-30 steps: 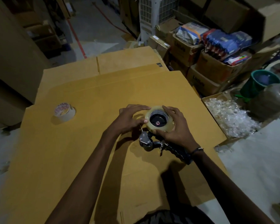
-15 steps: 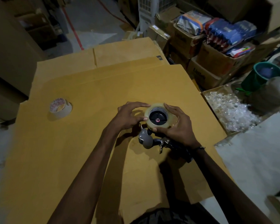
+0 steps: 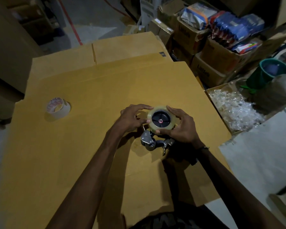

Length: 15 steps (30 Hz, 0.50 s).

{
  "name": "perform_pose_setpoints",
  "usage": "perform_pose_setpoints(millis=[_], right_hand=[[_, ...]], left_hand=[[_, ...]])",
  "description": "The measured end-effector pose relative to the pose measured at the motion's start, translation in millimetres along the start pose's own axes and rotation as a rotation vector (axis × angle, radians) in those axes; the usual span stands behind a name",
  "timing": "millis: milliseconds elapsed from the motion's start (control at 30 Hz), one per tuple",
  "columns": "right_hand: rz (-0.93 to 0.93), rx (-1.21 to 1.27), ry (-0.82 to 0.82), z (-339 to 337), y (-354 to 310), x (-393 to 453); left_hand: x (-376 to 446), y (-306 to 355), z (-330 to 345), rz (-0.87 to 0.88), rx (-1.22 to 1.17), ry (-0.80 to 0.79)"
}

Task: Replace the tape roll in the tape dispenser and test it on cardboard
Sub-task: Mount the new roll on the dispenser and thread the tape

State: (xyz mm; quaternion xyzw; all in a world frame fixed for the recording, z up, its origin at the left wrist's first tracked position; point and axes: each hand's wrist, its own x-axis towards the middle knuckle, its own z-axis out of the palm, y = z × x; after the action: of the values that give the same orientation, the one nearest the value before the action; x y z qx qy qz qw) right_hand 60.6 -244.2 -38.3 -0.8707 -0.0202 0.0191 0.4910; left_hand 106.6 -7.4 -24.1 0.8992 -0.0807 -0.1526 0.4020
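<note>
A clear tape roll (image 3: 170,117) sits around the black hub of a metal tape dispenser (image 3: 149,141), which lies on a large brown cardboard sheet (image 3: 92,142). My left hand (image 3: 131,119) presses its fingertips on the roll's left and top rim. My right hand (image 3: 182,128) wraps the roll's right and lower rim, thumb at the bottom. The dispenser's handle is mostly hidden under my right wrist. A second, nearly empty tape roll (image 3: 58,107) with a white core lies on the cardboard to the left, apart from both hands.
Stacked cartons (image 3: 211,70) with packaged goods crowd the back right. A box of clear plastic pieces (image 3: 233,108) sits by the cardboard's right edge, with a green bucket (image 3: 267,73) behind it. Grey floor lies left and right of the sheet.
The roll has settled lower around the black hub, and both hands have shifted slightly on its rim. The view has tilted a little; the spare roll has not moved.
</note>
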Motion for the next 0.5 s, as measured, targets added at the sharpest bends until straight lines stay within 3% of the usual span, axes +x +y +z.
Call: perform_pose_setpoints(millis=[267,500], right_hand=[[0.061,-0.019,-0.009,4.3,5.4,5.0],[0.073,-0.037,-0.021,3.8,6.3,2.9]], left_hand=[[7.3,-3.6,5.3,-0.042,-0.034,-0.032],[12.7,11.4,5.5,-0.128,0.095,-0.008]])
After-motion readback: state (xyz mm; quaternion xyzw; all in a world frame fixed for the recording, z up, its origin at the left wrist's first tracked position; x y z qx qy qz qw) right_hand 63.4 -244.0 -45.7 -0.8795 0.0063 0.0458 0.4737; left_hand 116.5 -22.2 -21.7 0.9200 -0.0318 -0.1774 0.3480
